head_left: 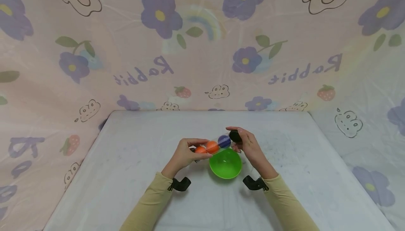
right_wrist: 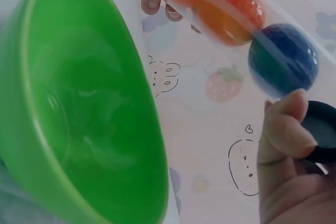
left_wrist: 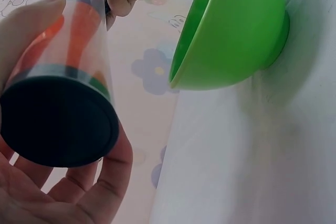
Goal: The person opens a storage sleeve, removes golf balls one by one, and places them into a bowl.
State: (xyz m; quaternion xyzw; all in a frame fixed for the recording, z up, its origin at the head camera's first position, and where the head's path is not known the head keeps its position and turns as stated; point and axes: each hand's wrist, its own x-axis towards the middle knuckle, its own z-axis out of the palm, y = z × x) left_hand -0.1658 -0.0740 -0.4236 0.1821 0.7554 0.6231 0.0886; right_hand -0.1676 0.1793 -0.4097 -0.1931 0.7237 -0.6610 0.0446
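My left hand [head_left: 188,152] grips a clear tube [left_wrist: 84,40] by its dark-capped end, tilted with its other end up toward the right. Inside it sit two orange balls [head_left: 212,147] and one blue ball [head_left: 224,141]. My right hand [head_left: 251,149] pinches a round black lid [head_left: 235,136] beside the tube's upper end. In the right wrist view the lid [right_wrist: 321,129] looks apart from the tube, its hollow side partly showing. A green bowl [head_left: 225,167] stands on the table just below the tube, and its inside [right_wrist: 89,103] shows no contents.
The white table [head_left: 133,136] carries the bowl near its middle. Behind and at both sides hangs a pink cloth [head_left: 202,65] with flowers and rabbits. A black wrist mount [head_left: 181,184] sits on the left forearm, another mount [head_left: 254,183] on the right.
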